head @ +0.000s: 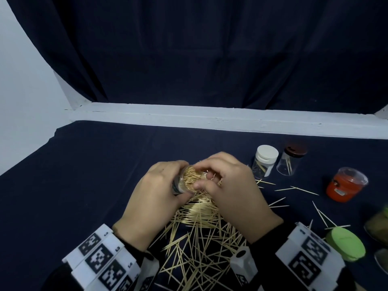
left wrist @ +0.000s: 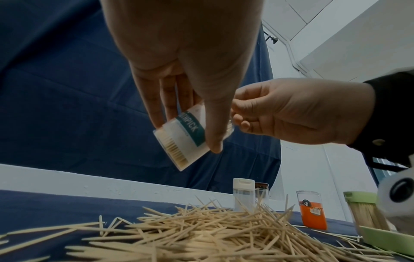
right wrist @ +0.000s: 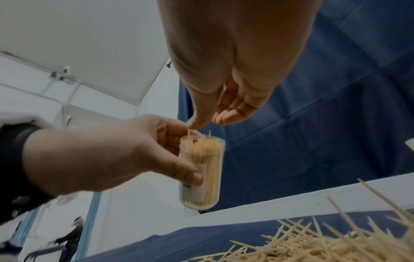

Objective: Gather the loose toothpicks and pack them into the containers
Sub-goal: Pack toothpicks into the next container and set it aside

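The left hand (right wrist: 107, 156) holds a clear jar (right wrist: 201, 170) full of toothpicks up over the loose pile (head: 199, 227). The right hand (right wrist: 226, 99) pinches one toothpick (right wrist: 189, 133) at the jar's open top.

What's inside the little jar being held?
The jar, gripped by the left hand, is packed almost full with toothpicks. Its label hides some of them.

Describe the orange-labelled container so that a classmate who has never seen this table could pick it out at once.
Start at the dark blue cloth-covered table and go to its right side, past the heap of loose wooden toothpicks. The clear plastic container with the orange label stands there, nearer than the white-lidded jar and brown-lidded jar. Only it shows bright orange.
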Demonstrator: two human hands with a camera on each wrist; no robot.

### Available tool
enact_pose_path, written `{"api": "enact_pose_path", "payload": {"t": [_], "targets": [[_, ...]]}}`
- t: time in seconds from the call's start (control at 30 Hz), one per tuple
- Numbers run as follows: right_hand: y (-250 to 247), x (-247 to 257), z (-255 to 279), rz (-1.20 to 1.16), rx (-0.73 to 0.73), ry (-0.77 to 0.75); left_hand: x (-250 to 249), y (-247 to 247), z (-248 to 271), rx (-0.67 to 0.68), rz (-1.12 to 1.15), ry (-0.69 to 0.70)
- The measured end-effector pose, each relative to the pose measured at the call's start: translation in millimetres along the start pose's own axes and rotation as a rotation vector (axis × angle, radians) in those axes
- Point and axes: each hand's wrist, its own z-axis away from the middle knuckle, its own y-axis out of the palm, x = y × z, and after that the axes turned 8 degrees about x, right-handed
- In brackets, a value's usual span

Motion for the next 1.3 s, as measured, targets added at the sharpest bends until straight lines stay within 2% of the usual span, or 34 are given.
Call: {"api": "enact_pose_path", "payload": {"t": [0.13,0.37,0.47,0.57,0.73,0.97,1.07,1.2,1.3], "targets": [[-2,0,6,-0.073,-0.034,0.076,0,0,0,0.003,0.021,-0.013],[14,0,9,0.023,0.01,0.086,-1,3,1,-0.006,0.003,0.056],[8,4,8,-0.048,0.015,0.104,0,1,1,-0.023,0.012,0.049],[4,6,9,-0.097,-0.021,0.069,1,1,0,-0.028,0.017,0.048],[10,1,8,-0.049,0.012,0.061,-1,3,0,-0.04,0.019,0.086],[3,1,8,-0.046,-0.082,0.037,1,3,-1,-0.067,0.018,0.104],[6,-4,8,0.011,-0.071,0.031,2,3,-1,-0.085,0.028,0.109],[11,1,13,0.229,-0.028,-0.096,4,3,-1,-0.119,0.019,0.13],[9,4,13,0.19,-0.078,-0.109,2,0,-1,-0.148,0.036,0.134]]}}
